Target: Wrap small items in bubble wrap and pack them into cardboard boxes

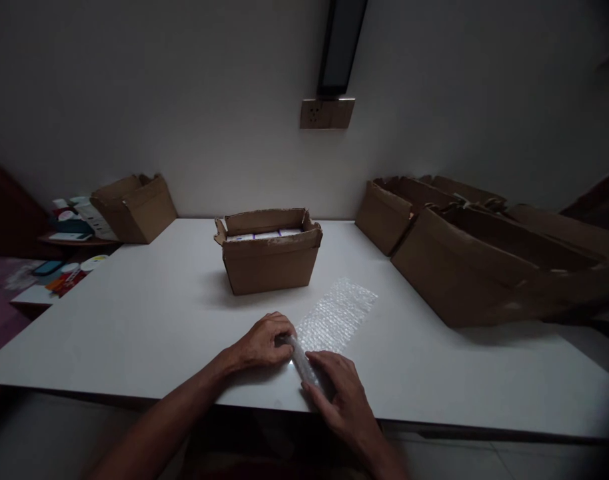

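Note:
A strip of clear bubble wrap (pixel 337 312) lies flat on the white table, its near end rolled up between my hands. The fingers of my left hand (pixel 264 341) close round the far-left end of the roll. At the near-right end, my right hand (pixel 340 385) grips the roll between thumb and fingers. Whether anything is wrapped inside the roll, I cannot tell. Just beyond my hands stands an open cardboard box (pixel 269 267), with several white packs (pixel 267 235) showing inside near its rim.
More open cardboard boxes (pixel 464 267) stand along the right side of the white table (pixel 149 300). Another cardboard box (pixel 139 207) is at the far left corner. Beside the left edge are small bottles and packets (pixel 69 280). A socket plate (pixel 327 114) is on the wall.

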Action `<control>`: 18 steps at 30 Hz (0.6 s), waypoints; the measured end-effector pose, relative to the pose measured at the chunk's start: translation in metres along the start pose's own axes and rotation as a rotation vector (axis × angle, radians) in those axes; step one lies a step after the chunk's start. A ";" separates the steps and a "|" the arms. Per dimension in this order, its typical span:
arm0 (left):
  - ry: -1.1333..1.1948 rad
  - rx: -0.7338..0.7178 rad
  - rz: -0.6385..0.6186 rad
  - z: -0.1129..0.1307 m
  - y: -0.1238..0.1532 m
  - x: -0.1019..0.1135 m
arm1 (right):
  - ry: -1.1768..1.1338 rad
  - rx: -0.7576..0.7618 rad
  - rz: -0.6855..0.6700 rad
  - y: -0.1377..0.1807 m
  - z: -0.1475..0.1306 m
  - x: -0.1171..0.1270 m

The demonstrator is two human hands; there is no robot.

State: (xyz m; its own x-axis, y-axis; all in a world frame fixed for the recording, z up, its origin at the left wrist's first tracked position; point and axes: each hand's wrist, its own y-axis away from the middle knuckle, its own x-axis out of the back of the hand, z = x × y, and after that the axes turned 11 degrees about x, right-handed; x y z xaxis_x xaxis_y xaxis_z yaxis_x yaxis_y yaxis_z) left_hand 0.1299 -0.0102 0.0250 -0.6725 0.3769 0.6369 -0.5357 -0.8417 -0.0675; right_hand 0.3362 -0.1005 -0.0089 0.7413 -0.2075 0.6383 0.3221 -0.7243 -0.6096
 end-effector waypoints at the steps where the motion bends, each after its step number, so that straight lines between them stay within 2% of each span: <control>1: 0.001 0.002 0.002 0.000 0.000 0.000 | 0.002 -0.002 0.005 -0.001 0.000 0.000; 5: 0.000 0.019 0.006 -0.001 0.000 -0.001 | 0.033 -0.009 0.049 -0.003 0.001 0.004; 12: 0.001 0.088 0.061 -0.004 -0.001 -0.007 | 0.233 0.127 0.110 0.003 -0.007 0.010; 18: 0.002 0.122 0.105 -0.003 -0.001 -0.010 | 0.330 0.194 -0.076 0.002 -0.005 0.010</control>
State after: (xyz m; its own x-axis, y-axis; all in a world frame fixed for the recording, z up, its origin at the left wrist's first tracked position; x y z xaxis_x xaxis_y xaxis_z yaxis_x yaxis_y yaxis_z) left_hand 0.1359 -0.0121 0.0161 -0.7228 0.2848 0.6297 -0.3962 -0.9173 -0.0400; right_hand 0.3420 -0.1073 -0.0014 0.4918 -0.3813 0.7828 0.4975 -0.6147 -0.6120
